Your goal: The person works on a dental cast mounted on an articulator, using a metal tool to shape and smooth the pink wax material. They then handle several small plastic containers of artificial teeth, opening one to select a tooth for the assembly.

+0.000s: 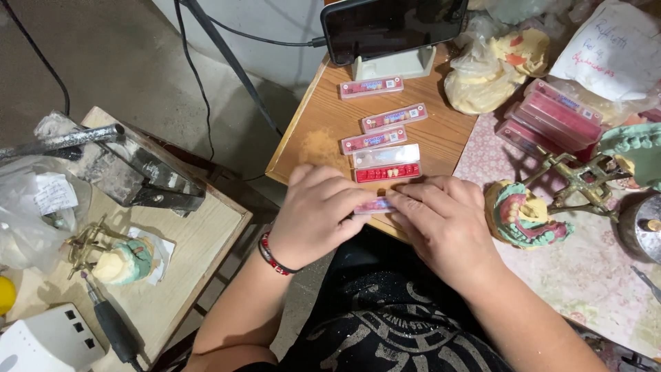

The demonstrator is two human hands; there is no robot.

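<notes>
While an open tooth card (387, 165) lies on the table (323, 131), left hand (318, 213) and right hand (444, 220) pinch a small pink case (374, 205) between them.

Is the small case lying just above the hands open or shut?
Open: the small case has its clear lid flipped back, showing a red tray with a row of teeth.

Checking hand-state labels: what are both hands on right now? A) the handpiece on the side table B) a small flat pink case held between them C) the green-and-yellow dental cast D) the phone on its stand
B: the left hand and the right hand meet on a small pink case at the table edge, just below the open tray of teeth.
</notes>
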